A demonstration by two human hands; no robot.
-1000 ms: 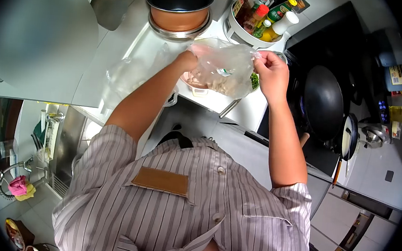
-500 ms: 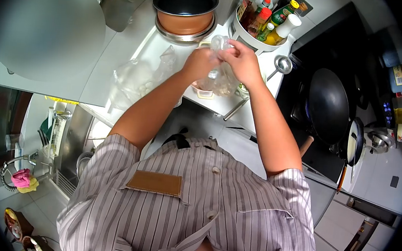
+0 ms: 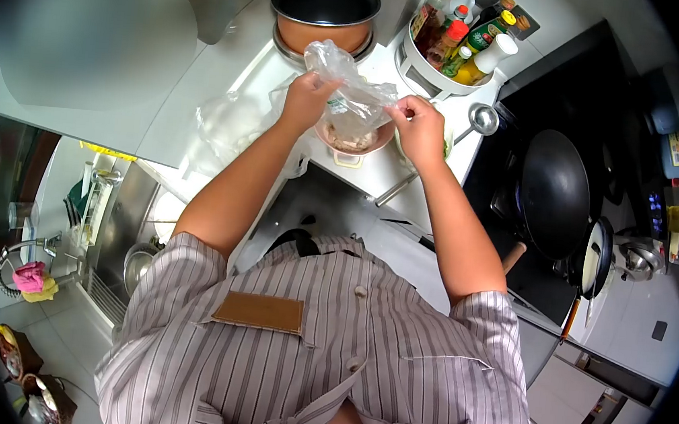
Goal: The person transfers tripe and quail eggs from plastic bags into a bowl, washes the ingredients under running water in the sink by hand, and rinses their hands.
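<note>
A clear plastic bag (image 3: 350,92) is stretched between my two hands above a pink bowl (image 3: 349,161) with small handles. My left hand (image 3: 309,98) pinches the bag's left side. At its right edge, my right hand (image 3: 418,128) grips the plastic between thumb and fingers. Pale, chopped-looking food (image 3: 350,140) lies in the bowl, partly covered by the bag; its kind cannot be made out. Behind my right hand, a dish with something green (image 3: 447,147) is mostly hidden. Another clear plastic bag (image 3: 229,134) with whitish contents rests on the counter beside my left forearm.
An orange-brown pot (image 3: 324,17) stands at the back of the counter. Right of it, a white round rack (image 3: 428,81) holds several bottles. A ladle (image 3: 481,121) lies near the black stove, where a wok (image 3: 553,194) sits. The sink (image 3: 125,217) is at the left.
The bag, bunched up between my close-set hands before, is now spread open. My hands have moved apart, and more of the bowl and its food shows.
</note>
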